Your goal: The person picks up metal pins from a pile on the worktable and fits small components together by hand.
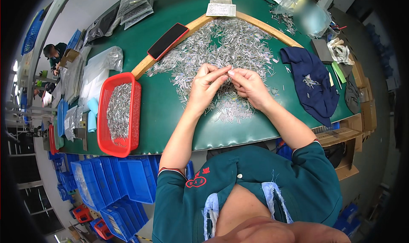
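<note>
Over a broad heap of small silvery metal pins (230,38) on the green table, my two hands meet at their fingertips. My left hand (206,86) is closed in a pinch, its index finger reaching to the right. Thumb and index finger of my right hand (250,86) are pressed together right beside it. Whatever lies between the fingertips is too small to make out. To the left of my hands stands a red plastic basket (135,115) partly filled with the same kind of pins.
Two wooden strips (272,30) form a corner behind the heap. A phone (168,41) lies on the left strip, paper slips (220,10) at the corner. Dark blue cloth (309,79) with a few pins lies right. Blue bins (136,181) stand below the table edge.
</note>
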The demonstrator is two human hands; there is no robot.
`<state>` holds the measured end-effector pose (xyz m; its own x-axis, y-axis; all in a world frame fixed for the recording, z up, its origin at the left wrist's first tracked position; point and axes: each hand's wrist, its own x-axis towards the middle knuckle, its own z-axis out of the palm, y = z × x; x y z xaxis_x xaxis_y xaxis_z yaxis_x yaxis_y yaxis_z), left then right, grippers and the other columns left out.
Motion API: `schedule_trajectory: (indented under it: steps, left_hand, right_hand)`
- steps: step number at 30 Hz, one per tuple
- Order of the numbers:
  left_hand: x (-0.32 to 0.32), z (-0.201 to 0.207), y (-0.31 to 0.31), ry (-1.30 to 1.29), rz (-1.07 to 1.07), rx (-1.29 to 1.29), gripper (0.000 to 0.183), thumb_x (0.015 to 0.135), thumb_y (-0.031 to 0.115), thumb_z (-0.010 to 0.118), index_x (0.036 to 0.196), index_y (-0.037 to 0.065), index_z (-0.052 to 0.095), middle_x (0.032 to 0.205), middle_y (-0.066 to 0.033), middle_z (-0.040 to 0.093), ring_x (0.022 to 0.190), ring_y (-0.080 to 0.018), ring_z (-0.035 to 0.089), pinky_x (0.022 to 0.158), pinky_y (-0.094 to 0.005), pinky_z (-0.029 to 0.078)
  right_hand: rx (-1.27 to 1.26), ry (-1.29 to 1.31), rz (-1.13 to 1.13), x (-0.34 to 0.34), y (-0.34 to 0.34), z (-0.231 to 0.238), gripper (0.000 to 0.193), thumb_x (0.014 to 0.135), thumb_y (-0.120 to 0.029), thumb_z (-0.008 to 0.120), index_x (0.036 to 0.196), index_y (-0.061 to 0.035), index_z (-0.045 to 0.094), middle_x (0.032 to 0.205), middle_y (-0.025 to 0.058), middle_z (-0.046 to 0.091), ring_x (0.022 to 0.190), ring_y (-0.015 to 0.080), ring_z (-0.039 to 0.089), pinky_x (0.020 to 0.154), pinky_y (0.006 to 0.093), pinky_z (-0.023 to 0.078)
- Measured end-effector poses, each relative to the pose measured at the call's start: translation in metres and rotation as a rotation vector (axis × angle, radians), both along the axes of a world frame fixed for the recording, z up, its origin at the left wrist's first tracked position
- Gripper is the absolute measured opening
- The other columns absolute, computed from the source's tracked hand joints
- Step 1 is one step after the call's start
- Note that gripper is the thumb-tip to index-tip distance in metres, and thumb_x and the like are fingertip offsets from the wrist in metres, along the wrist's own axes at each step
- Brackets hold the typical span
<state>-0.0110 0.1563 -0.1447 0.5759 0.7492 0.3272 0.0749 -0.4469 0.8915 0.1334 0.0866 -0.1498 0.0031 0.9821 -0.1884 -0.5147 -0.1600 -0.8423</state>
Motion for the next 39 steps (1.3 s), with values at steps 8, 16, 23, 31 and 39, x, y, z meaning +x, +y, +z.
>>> schedule_trajectory:
  steps: [8, 16, 23, 31, 39]
  left_hand:
    - [0.002, -0.005, 0.000, 0.210, 0.022, 0.337, 0.041, 0.072, 0.008, 0.064, 0.112, 0.009, 0.056, 0.075, -0.0047, 0.052, 0.069, -0.0149, 0.051, 0.061, -0.0264, 0.043]
    - [-0.002, -0.010, 0.005, 0.376, 0.064, 0.363, 0.073, 0.059, 0.040, 0.072, 0.116, 0.003, 0.045, 0.096, -0.0101, 0.052, 0.099, -0.0249, 0.045, 0.089, -0.0424, 0.032]
    - [0.009, -0.023, -0.007, 0.644, 0.118, 0.586, 0.064, 0.059, 0.040, 0.071, 0.108, 0.004, 0.052, 0.102, -0.0104, 0.049, 0.104, -0.0258, 0.042, 0.094, -0.0558, 0.023]
    - [-0.002, -0.026, 0.013, 0.591, 0.242, 0.567, 0.012, 0.074, 0.020, 0.062, 0.085, 0.015, 0.065, 0.086, 0.0019, 0.056, 0.092, -0.0187, 0.049, 0.096, -0.0488, 0.023]
    - [-0.004, -0.016, 0.017, 0.136, 0.092, 0.048, 0.017, 0.080, 0.011, 0.058, 0.094, 0.005, 0.063, 0.090, -0.0090, 0.062, 0.087, -0.0170, 0.057, 0.077, -0.0262, 0.043]
  right_hand:
    - [-0.040, -0.230, -0.018, 0.001, 0.005, -0.003, 0.017, 0.085, -0.024, 0.055, 0.082, -0.0071, 0.058, 0.055, -0.0109, 0.037, 0.042, -0.0020, 0.027, 0.036, 0.0159, 0.017]
    - [-0.222, 0.634, 0.095, 0.020, 0.011, -0.011, 0.018, 0.087, -0.028, 0.051, 0.086, -0.0107, 0.052, 0.061, -0.0069, 0.038, 0.043, -0.0006, 0.030, 0.031, 0.0128, 0.017]
    - [-0.226, 0.890, 0.184, 0.023, 0.014, -0.015, 0.020, 0.089, -0.028, 0.046, 0.088, -0.0090, 0.052, 0.061, -0.0058, 0.035, 0.045, -0.0001, 0.030, 0.029, 0.0131, 0.017]
    - [-0.226, 0.921, 0.174, 0.023, 0.011, -0.011, 0.017, 0.089, -0.025, 0.047, 0.088, -0.0087, 0.050, 0.065, -0.0052, 0.037, 0.047, 0.0004, 0.031, 0.030, 0.0130, 0.018]
    - [-0.201, 0.349, 0.079, 0.015, 0.008, -0.002, 0.017, 0.084, -0.023, 0.055, 0.087, -0.0062, 0.053, 0.066, -0.0069, 0.039, 0.048, -0.0018, 0.031, 0.033, 0.0128, 0.017]
